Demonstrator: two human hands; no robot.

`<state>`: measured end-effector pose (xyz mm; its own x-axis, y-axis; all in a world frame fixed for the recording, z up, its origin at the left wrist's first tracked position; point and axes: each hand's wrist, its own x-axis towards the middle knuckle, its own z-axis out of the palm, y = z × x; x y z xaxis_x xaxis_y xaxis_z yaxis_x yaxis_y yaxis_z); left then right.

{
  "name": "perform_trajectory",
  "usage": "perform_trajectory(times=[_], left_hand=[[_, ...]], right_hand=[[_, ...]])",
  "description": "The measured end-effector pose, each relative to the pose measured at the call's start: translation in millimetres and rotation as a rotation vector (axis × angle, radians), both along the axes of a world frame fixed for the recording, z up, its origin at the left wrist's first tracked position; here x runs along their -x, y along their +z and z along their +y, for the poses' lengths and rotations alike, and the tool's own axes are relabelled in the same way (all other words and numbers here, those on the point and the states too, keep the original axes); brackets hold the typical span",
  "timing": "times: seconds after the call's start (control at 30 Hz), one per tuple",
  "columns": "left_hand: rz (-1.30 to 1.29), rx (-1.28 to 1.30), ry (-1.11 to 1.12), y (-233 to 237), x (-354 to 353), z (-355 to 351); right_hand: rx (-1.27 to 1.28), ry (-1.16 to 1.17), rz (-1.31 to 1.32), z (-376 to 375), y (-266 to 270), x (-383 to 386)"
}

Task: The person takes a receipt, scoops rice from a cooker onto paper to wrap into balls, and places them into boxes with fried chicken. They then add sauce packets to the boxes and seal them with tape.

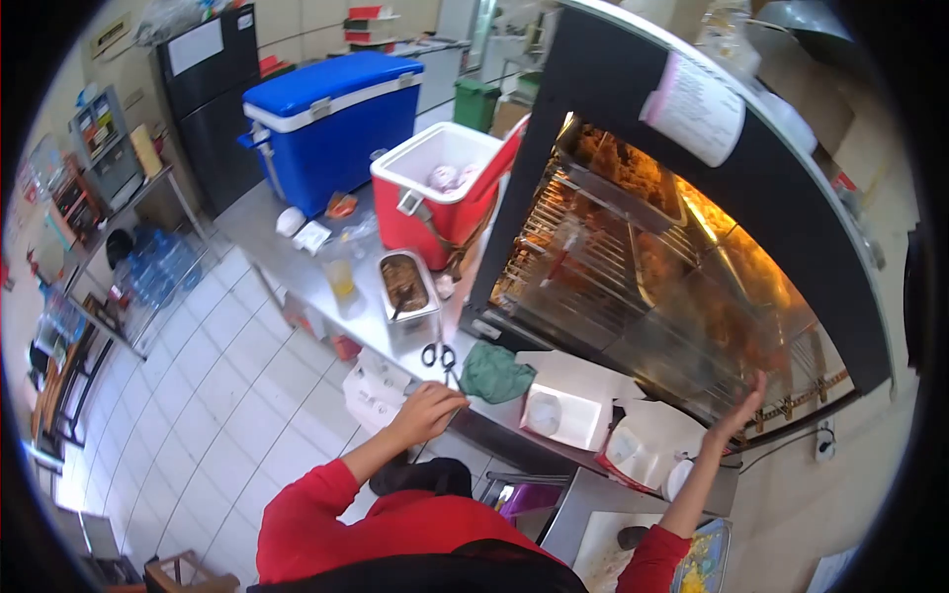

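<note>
My left hand [431, 413] is closed at the front edge of the steel counter; I cannot tell what is in it. Just beyond its fingers lie black-handled scissors [447, 356], beside a crumpled green cloth [497, 372]. A metal tray of brown food [404, 287] sits behind the scissors. My right hand [741, 405] is raised with fingers stretched out, overlapping the lower right of a lit glass-fronted food cabinet [633, 257]. Below the glass, two open cardboard boxes [613, 387] [682, 435] stand, each with a small pale packet inside.
A red cooler [420, 222] with its lid up holds wrapped pale items. Behind it stands a closed blue cooler [336, 119]. A cup of yellow liquid [341, 279] is near the counter's left edge. At lower right lies a tray of yellow food [702, 563].
</note>
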<state>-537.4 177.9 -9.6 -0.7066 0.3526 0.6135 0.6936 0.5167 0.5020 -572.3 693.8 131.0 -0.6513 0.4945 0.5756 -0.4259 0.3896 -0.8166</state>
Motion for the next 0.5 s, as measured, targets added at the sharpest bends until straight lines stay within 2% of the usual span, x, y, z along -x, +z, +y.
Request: perform_trajectory(times=[0.07, 0.17, 0.27, 0.3, 0.4, 0.5], left_hand=[[-0.007, -0.006, 0.036, 7.7, -2.2, -6.6], [-0.044, -0.012, 0.151, 3.1, -19.2, -23.2], [-0.138, -0.049, 0.262, -12.2, -44.5, -46.2], [-0.158, -0.042, 0.308, -17.5, -52.2, -54.1], [-0.180, -0.024, 0.439, -15.8, -69.7, -75.4], [-0.162, -0.028, 0.502, -26.4, -75.1, -104.1]], right_hand=[[0.024, -0.483, -0.062, -3.6, 17.0, 0.2], [0.255, -0.490, -0.089, -36.5, 41.4, 6.6], [-0.063, -0.581, -0.180, 109.2, -35.0, 59.1], [-0.111, -0.646, -0.071, 114.2, -37.7, 67.1], [-0.235, -0.862, -0.025, 106.9, -33.8, 73.6], [-0.195, -1.030, -0.118, 154.2, -34.7, 104.0]])
